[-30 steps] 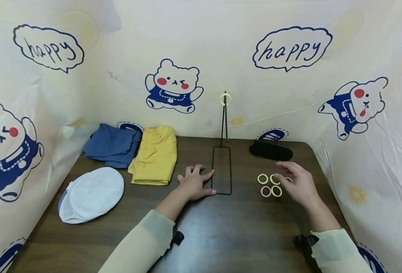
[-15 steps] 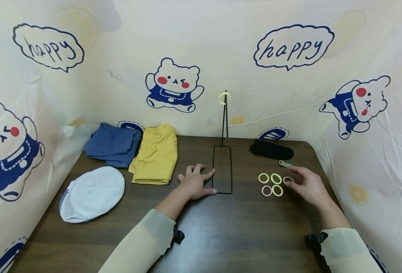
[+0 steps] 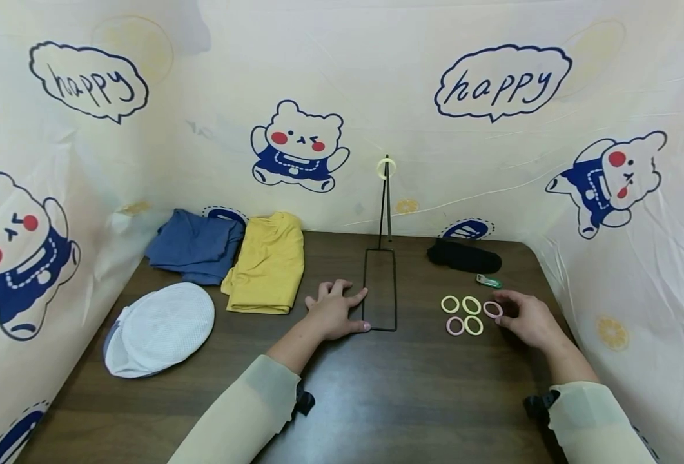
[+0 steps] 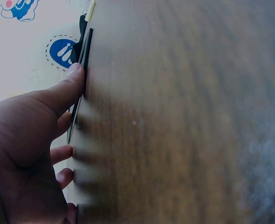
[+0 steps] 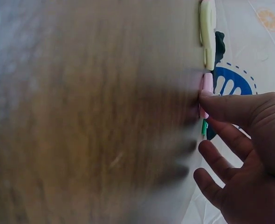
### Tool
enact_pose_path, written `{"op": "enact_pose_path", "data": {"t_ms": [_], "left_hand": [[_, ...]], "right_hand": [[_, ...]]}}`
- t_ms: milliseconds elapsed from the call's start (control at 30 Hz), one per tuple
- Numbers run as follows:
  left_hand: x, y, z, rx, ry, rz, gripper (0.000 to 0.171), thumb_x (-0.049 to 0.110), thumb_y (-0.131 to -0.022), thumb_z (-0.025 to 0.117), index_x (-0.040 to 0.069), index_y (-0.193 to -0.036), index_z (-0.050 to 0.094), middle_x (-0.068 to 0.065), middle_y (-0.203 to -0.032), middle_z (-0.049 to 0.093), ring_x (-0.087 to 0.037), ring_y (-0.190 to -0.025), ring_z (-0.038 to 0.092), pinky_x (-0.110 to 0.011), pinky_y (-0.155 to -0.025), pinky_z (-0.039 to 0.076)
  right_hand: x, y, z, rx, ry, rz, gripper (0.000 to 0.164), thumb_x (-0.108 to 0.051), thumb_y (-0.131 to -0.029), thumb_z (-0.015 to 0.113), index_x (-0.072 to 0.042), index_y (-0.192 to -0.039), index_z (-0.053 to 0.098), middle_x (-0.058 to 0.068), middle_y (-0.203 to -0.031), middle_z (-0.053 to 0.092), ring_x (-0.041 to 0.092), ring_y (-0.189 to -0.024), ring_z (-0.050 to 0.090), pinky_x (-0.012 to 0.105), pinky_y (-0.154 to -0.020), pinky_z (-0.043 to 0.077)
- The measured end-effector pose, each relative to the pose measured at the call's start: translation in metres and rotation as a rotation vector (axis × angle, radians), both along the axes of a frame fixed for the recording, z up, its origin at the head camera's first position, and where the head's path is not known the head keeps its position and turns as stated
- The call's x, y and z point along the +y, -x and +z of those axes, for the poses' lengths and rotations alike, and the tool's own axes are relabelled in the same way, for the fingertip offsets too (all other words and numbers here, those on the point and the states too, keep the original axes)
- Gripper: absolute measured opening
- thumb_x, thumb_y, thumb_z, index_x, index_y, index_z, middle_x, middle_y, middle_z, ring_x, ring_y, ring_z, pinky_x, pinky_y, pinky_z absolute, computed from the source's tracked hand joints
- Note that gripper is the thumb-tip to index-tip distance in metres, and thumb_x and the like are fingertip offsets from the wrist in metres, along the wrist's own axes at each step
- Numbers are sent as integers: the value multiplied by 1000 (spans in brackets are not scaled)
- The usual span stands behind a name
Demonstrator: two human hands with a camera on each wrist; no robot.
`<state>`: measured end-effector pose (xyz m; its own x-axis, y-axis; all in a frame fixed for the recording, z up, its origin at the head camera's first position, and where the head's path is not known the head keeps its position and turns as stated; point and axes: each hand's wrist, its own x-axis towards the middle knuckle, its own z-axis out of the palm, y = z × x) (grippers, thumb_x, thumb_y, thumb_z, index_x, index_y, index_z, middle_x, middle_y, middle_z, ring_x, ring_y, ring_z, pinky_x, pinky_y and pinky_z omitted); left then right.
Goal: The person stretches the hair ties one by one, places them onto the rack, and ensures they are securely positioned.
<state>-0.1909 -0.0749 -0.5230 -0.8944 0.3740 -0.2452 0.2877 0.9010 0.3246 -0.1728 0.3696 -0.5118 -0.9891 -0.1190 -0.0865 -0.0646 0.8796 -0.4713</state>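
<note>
Right hand (image 3: 524,317) has shifted right since the earlier frame, uncovering the green clipper (image 3: 489,281); left hand hasn't budged. Right thumb and index sit either side of the pink ring (image 3: 485,310), flat on the table (image 3: 411,393) at the right end of the cluster; can't tell from here if they actually pinch it. Left hand (image 3: 331,316) has fingers spread, thumb and index against the stand (image 3: 396,290) base, presumably bracing it: narrow base, tall upright, yellow ring (image 3: 378,169) hung up top. Four other rings (image 3: 463,325) grouped within right-hand reach. Surface: dark wood grain, some glare. Backdrop: pale bear-print sheet (image 3: 214,161), creased at the sides.
</note>
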Motion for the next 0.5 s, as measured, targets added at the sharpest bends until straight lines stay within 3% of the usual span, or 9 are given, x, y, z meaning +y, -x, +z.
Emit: {"op": "enact_pose_path", "data": {"t_ms": [500], "left_hand": [[0,-1,0,-2,-2,5,85,70,-90,65,45,-162,29,-1,-168,22,-41,-147,18,-72,-100,28]], "right_hand": [[-4,-2,-2,47,-35,-40,36,-9,-93,75,-1,-127,67,14,-104,71,39,-101,62,61,-91,44]]}}
